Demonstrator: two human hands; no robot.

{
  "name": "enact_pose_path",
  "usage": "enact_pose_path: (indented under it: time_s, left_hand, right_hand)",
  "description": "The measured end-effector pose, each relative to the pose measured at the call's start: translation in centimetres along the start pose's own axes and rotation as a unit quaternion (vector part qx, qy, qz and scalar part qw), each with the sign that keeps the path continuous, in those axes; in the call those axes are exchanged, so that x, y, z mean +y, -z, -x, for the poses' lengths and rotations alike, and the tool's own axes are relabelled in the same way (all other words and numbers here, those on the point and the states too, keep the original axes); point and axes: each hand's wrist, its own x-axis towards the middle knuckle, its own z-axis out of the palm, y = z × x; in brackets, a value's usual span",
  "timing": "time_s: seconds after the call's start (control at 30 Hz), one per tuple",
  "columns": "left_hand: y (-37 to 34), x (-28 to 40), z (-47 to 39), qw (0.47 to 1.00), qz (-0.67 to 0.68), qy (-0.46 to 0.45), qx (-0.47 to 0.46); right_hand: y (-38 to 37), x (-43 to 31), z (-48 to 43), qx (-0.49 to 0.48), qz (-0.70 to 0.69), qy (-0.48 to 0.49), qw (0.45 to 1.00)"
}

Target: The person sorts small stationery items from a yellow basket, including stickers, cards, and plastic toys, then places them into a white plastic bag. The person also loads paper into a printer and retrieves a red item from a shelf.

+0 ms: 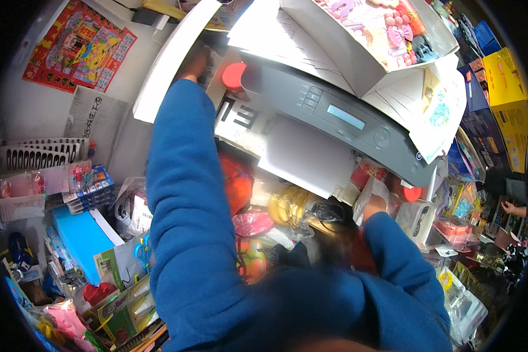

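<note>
My left hand (196,60) reaches far forward into the shade behind an upright white panel (176,61), left of a grey printer (317,105). Its fingers are dark and blurred, so whether it holds anything is unclear. Below the printer's right half, my right hand (375,205) is at a thin, whitish bag or wrapper (370,190) and appears to grip it, though its fingertips are hidden. A blank white sheet (308,156) sticks out of the printer's front. Close to the printer's left end stands a jar with a red lid (233,75).
A carton of hair ornaments (378,70) and loose papers (286,39) rest on the printer. Under it lie yellow packaged goods (290,206) and a red bag (236,182). Stationery and a blue box (81,242) crowd the left. Another person's hand (514,209) shows at far right.
</note>
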Motion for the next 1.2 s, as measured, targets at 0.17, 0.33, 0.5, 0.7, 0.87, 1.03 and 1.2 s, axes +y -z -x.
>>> enact_pose_path:
  time_s: [0.17,0.33,0.5,0.7,0.87,1.03,1.2]
  left_hand:
    - [1.7,-3.2,-1.0,0.999,0.030,-0.004,-0.022]
    - [2.2,-8.2,-0.8,0.993,-0.004,-0.118,-0.019]
    - [0.1,-10.2,0.5,0.990,0.057,-0.130,-0.006]
    - [-2.0,-13.2,0.7,0.932,0.306,-0.041,-0.191]
    - [-1.1,-13.7,0.9,0.969,0.176,-0.077,-0.157]
    - [0.4,-12.9,0.9,0.986,0.143,-0.045,-0.071]
    - [2.0,-10.7,0.1,0.989,0.147,-0.006,0.006]
  right_hand:
    - [0.9,-0.3,0.0,-0.012,0.003,0.013,1.000]
    - [3.0,-1.1,0.0,-0.078,-0.014,-0.014,0.997]
    - [3.3,-1.1,0.0,-0.062,-0.031,0.005,0.998]
    - [3.1,-2.2,0.2,-0.031,-0.130,-0.077,0.988]
    - [4.6,-2.7,1.2,0.024,-0.094,-0.023,0.995]
    - [5.6,-2.7,1.3,-0.018,-0.084,-0.017,0.996]
    - [4.2,-2.3,1.0,-0.007,-0.104,-0.047,0.993]
